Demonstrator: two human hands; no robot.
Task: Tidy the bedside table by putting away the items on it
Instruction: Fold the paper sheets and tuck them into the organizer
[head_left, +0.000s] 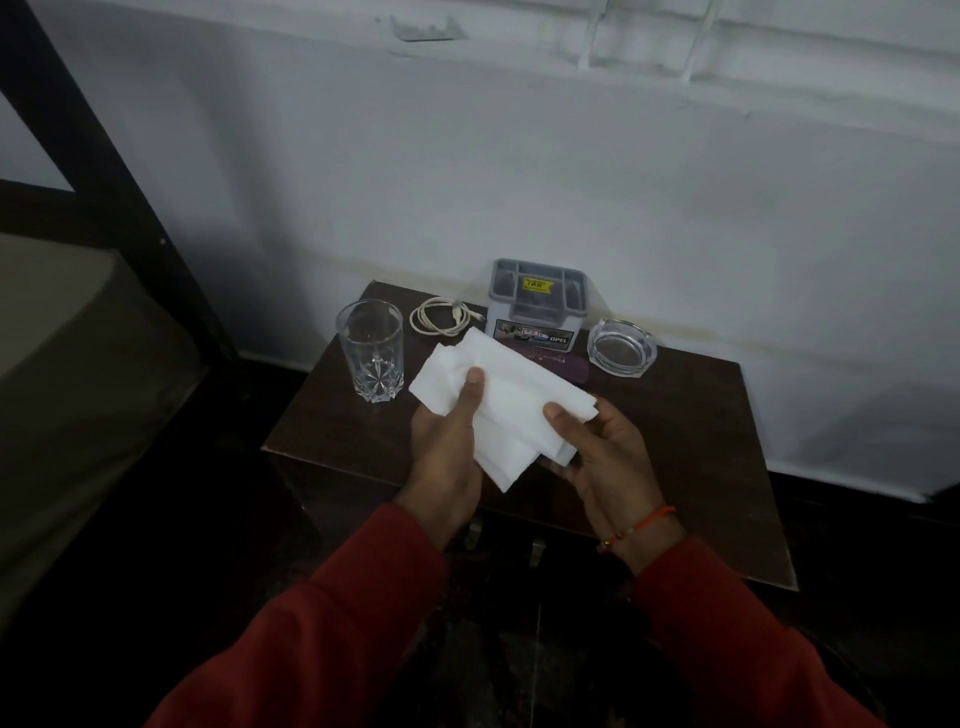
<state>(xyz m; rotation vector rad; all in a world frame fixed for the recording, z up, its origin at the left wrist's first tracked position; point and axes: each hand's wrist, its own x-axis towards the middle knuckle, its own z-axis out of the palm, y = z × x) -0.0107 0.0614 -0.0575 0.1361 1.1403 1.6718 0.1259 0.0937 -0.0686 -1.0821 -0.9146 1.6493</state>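
A white tissue (511, 400), partly folded, is held above the dark wooden bedside table (685, 431). My left hand (447, 457) grips its left side with the thumb on top. My right hand (608, 457) pinches its right edge. On the table stand a clear drinking glass (370, 351) at the left, a coiled white cable (441, 316) behind it, a grey-lidded plastic container (537, 306) at the back, and a glass ashtray (621, 347) at the right. A purple flat item (563, 368) lies partly hidden under the tissue.
A white wall (519, 182) rises directly behind the table. A dark bed frame post (104, 156) and a mattress (78, 364) lie to the left. Metal drawer handles (537, 551) show below the table's front edge. The floor around is dark.
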